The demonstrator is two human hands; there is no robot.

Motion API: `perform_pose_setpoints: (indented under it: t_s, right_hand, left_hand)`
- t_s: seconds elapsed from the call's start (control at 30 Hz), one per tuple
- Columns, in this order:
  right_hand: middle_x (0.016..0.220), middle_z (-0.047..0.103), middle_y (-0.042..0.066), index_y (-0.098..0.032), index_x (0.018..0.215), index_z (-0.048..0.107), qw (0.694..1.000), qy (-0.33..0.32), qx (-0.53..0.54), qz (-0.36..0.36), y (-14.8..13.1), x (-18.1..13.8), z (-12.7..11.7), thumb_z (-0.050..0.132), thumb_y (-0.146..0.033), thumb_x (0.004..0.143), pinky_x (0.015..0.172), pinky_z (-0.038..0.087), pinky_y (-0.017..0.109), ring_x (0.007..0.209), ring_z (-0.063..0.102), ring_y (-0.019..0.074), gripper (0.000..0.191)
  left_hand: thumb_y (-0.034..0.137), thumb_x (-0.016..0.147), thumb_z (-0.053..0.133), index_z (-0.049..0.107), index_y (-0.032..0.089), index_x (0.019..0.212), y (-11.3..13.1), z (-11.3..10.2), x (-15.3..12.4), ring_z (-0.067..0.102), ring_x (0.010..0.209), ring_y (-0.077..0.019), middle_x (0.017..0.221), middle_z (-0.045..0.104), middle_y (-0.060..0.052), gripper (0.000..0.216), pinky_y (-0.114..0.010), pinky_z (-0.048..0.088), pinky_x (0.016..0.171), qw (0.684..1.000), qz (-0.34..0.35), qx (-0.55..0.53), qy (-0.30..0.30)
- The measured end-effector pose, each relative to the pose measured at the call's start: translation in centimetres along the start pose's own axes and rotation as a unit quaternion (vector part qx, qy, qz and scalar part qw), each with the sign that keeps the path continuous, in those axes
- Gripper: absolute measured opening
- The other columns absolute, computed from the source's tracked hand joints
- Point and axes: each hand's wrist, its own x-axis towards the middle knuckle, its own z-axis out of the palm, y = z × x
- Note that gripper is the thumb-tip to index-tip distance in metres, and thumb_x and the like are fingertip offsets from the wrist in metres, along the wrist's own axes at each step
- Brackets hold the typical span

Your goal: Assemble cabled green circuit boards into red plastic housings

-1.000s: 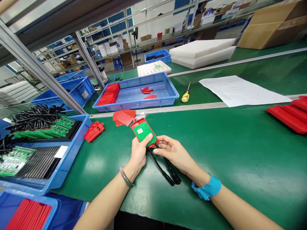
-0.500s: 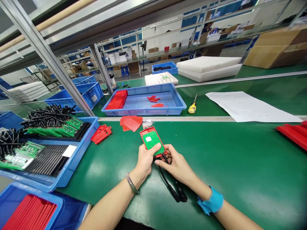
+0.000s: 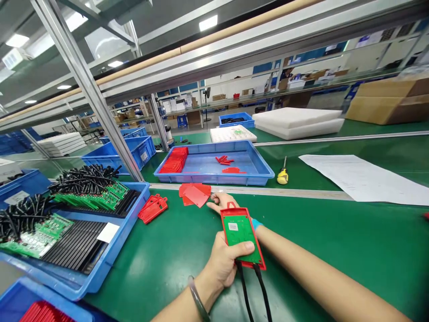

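My left hand [image 3: 223, 259] grips a red plastic case [image 3: 262, 257] with a green circuit board [image 3: 239, 235] seated in it, its thumb pressed on the board. Two black cables [image 3: 262, 290] hang from the case's lower end. Beyond the case, my right hand [image 3: 224, 200] reaches over the bench, partly hidden by it. Its visible fingers are apart, beside a small stack of flat red plates [image 3: 194, 194]; a clear bit of plastic at its fingertips is mostly covered. Further left lie red case parts [image 3: 152, 208].
A blue tray [image 3: 214, 179] holds red plates and small red pieces. At left, another blue tray [image 3: 117, 250] carries circuit boards with black cables. A yellow screwdriver [image 3: 282, 175] and paper sheets [image 3: 365, 179] lie at right. A metal post [image 3: 100, 107] rises at left.
My right hand has left the case's cable end and moved forward to beside the red plates. My left hand has brought the case nearer and slightly right. The view has tilted up.
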Motion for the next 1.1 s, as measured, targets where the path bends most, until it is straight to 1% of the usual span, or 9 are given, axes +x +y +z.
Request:
perform_pose_setpoints:
  t_s: [0.17, 0.3, 0.43, 0.6, 0.67, 0.8, 0.87, 0.97, 1.1]
  right_hand:
    - [0.069, 0.050, 0.004, -0.026, 0.058, 0.044, 0.996, 0.058, -0.029, -0.058, 0.8, 2.7, 3.8, 0.085, -0.030, 0.044, 0.059, 0.048, 0.042, 0.079, 0.059, 0.0303, 0.044]
    - [0.058, 0.043, 0.001, -0.027, 0.053, 0.040, 0.995, 0.051, -0.036, -0.073, 0.8, 2.5, 4.2, 0.083, -0.033, 0.050, 0.054, 0.047, 0.044, 0.068, 0.057, 0.0287, 0.044]
    - [0.050, 0.044, -0.002, -0.026, 0.055, 0.045, 0.996, 0.040, -0.051, -0.057, -0.5, 1.0, 1.8, 0.072, -0.040, 0.065, 0.048, 0.043, 0.036, 0.052, 0.051, 0.0197, 0.032]
    - [0.051, 0.047, -0.006, -0.022, 0.071, 0.045, 0.995, 0.087, -0.043, 0.004, -3.5, -2.1, -4.9, 0.055, -0.051, 0.079, 0.036, 0.035, 0.023, 0.042, 0.047, 0.0113, 0.032]
    - [0.058, 0.052, -0.005, -0.022, 0.083, 0.044, 0.992, 0.118, 0.009, 0.038, -5.1, -3.7, -7.9, 0.051, -0.055, 0.080, 0.033, 0.034, 0.020, 0.042, 0.050, 0.0113, 0.034]
    - [0.075, 0.053, -0.003, -0.024, 0.093, 0.050, 0.971, 0.139, 0.179, 0.075, -7.7, -7.3, -11.8, 0.068, -0.046, 0.072, 0.036, 0.033, 0.016, 0.050, 0.047, 0.0076, 0.035]
    - [0.071, 0.048, -0.004, -0.024, 0.094, 0.056, 0.970, 0.121, 0.194, 0.081, -8.1, -8.9, -12.4, 0.071, -0.042, 0.071, 0.035, 0.029, 0.016, 0.048, 0.039, 0.0060, 0.033]
    - [0.060, 0.044, -0.006, -0.022, 0.091, 0.058, 0.970, 0.088, 0.190, 0.123, -7.5, -10.7, -11.6, 0.073, -0.040, 0.071, 0.034, 0.023, 0.015, 0.043, 0.030, 0.0045, 0.031]
    - [0.055, 0.045, -0.007, -0.019, 0.084, 0.056, 0.968, 0.045, 0.177, 0.170, -6.1, -11.8, -9.7, 0.072, -0.042, 0.072, 0.034, 0.023, 0.014, 0.042, 0.032, 0.0041, 0.031]
  left_hand:
    - [0.022, 0.050, 0.082, 0.069, 0.009, 0.074, 0.1, -0.2, 0.2, 0.055, 0.055, -0.0108, 0.066, 0.063, -0.005, 0.031, -0.023, 0.046, 0.055, 1.000, 0.013, -0.015, -0.008]
    - [0.020, 0.050, 0.082, 0.070, 0.009, 0.075, 0.0, -0.2, 0.2, 0.056, 0.057, -0.0110, 0.067, 0.065, -0.005, 0.030, -0.022, 0.046, 0.055, 0.999, 0.020, -0.024, -0.015]
    - [0.019, 0.050, 0.081, 0.069, 0.010, 0.074, 0.0, -0.1, 0.1, 0.054, 0.052, -0.0094, 0.062, 0.063, -0.003, 0.028, -0.021, 0.046, 0.052, 1.000, 0.006, -0.027, 0.007]
    - [0.019, 0.053, 0.080, 0.067, 0.010, 0.073, 0.0, -0.2, 0.0, 0.056, 0.051, -0.0098, 0.062, 0.063, -0.002, 0.026, -0.022, 0.049, 0.051, 0.999, -0.011, -0.028, 0.026]
    - [0.020, 0.056, 0.079, 0.067, 0.010, 0.076, -0.2, -0.4, 0.1, 0.058, 0.053, -0.0109, 0.065, 0.065, -0.003, 0.025, -0.024, 0.050, 0.053, 0.999, -0.018, -0.013, 0.035]
    - [0.030, 0.064, 0.074, 0.068, 0.010, 0.082, -0.7, -0.7, 0.2, 0.059, 0.053, -0.0138, 0.067, 0.067, -0.005, 0.027, -0.025, 0.049, 0.049, 0.996, -0.056, 0.036, 0.059]
    - [0.036, 0.069, 0.070, 0.068, 0.011, 0.088, -0.9, -0.6, 0.1, 0.061, 0.058, -0.0149, 0.071, 0.069, -0.006, 0.032, -0.025, 0.050, 0.055, 0.996, -0.049, 0.058, 0.050]
    - [0.045, 0.078, 0.060, 0.067, 0.012, 0.102, -1.2, -0.3, -0.2, 0.064, 0.079, -0.0182, 0.091, 0.071, -0.009, 0.042, -0.028, 0.049, 0.076, 0.997, -0.007, 0.079, 0.012]
    - [0.056, 0.085, 0.042, 0.065, 0.013, 0.110, -1.6, 0.1, -0.6, 0.063, 0.094, -0.0227, 0.105, 0.069, -0.009, 0.055, -0.033, 0.046, 0.086, 0.992, -0.008, 0.128, -0.016]
